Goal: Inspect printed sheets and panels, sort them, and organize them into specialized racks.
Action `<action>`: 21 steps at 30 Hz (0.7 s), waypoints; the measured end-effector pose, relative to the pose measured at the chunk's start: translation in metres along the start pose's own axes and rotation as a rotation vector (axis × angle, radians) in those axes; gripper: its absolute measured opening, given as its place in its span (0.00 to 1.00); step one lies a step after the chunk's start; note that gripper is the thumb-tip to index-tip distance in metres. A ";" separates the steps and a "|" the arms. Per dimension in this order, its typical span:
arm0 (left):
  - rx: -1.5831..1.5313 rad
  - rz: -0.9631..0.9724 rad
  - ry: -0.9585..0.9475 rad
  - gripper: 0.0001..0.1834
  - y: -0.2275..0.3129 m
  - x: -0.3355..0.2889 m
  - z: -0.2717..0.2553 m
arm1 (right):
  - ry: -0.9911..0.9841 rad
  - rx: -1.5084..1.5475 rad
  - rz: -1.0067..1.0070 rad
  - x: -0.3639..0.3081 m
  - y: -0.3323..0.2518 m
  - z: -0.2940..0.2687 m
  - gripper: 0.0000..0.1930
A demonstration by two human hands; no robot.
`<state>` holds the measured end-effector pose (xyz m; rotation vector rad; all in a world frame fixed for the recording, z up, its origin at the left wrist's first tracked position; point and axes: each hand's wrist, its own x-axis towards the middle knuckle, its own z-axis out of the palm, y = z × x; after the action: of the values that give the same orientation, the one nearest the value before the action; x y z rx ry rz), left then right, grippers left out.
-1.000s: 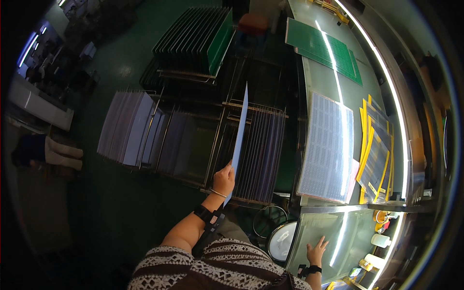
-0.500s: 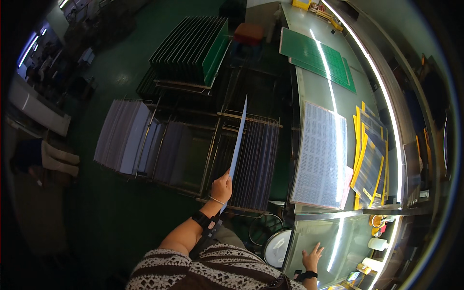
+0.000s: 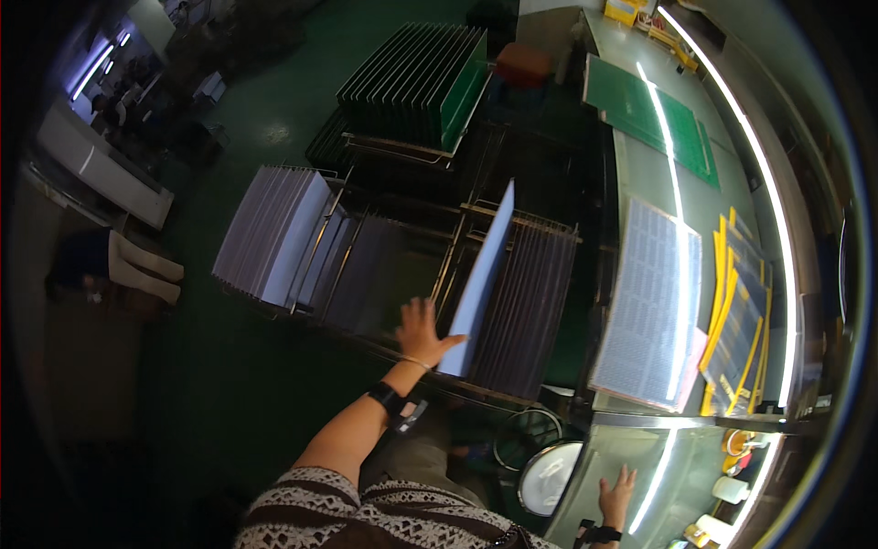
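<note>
- Dark green floor (image 3: 267, 130) spreads under a dim workroom, with a long, strip-lit table (image 3: 615, 448) on the right.
- One pale blue panel (image 3: 482, 282) stands on edge in the wire rack (image 3: 549, 228), just left of a row of dark sheets (image 3: 526, 316); its long axis runs away from the person, the far end slanting slightly right, one broad face turned left.
- Left hand (image 3: 422, 337) is spread wide, thumb toward the panel's near end; whether the thumb touches it, I cannot tell.
- Half a second ago that hand gripped the panel, which showed as a thin sliver; now the fingers are off and more of its face shows.
- Right hand (image 3: 617, 497) has its fingers parted above the smooth, reflective table, nothing visible in it; contact is unclear.
- Panel looks flat, thin and matt; the rack is slender metal bars.
- Green boards (image 3: 412, 87) stand in parallel beyond, and a dotted, glossy sheet (image 3: 645, 311) lies beside yellow-edged transparent frames (image 3: 736, 316).
</note>
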<state>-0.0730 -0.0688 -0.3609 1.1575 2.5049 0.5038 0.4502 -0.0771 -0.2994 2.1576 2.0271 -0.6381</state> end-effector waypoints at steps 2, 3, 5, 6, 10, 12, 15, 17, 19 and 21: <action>-0.122 0.252 0.066 0.54 0.022 0.010 0.010 | 0.011 -0.001 -0.085 0.002 -0.037 -0.011 0.32; -0.154 0.250 0.023 0.55 0.037 0.011 0.017 | 0.006 -0.003 -0.079 0.001 -0.053 -0.014 0.32; -0.202 0.260 -0.093 0.58 0.053 0.010 0.033 | 0.047 0.072 -0.137 0.002 -0.083 -0.020 0.31; -0.257 0.267 -0.147 0.59 0.051 0.010 0.046 | 0.047 0.065 -0.140 0.004 -0.092 -0.020 0.31; -0.095 0.197 -0.298 0.63 0.011 0.013 0.075 | -0.012 -0.017 -0.076 -0.003 -0.135 -0.024 0.27; -0.122 0.296 -0.260 0.66 -0.012 0.026 0.082 | 0.144 -0.063 -0.222 -0.007 -0.127 -0.010 0.17; -0.170 0.274 -0.249 0.63 -0.017 0.050 0.104 | 0.022 -0.017 -0.171 -0.009 -0.121 0.017 0.20; -0.155 0.287 -0.238 0.60 -0.018 0.073 0.112 | -0.035 0.048 -0.141 -0.001 -0.137 0.031 0.20; -0.233 0.319 -0.194 0.57 -0.026 0.088 0.113 | -0.046 0.009 -0.196 0.007 -0.173 0.034 0.19; -0.378 0.324 0.027 0.48 -0.051 0.106 0.109 | -0.041 0.013 -0.220 0.005 -0.208 0.031 0.19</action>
<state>-0.1237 0.0013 -0.4959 1.4036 2.1185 1.0304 0.2406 -0.0627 -0.2881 1.9256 2.2634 -0.7166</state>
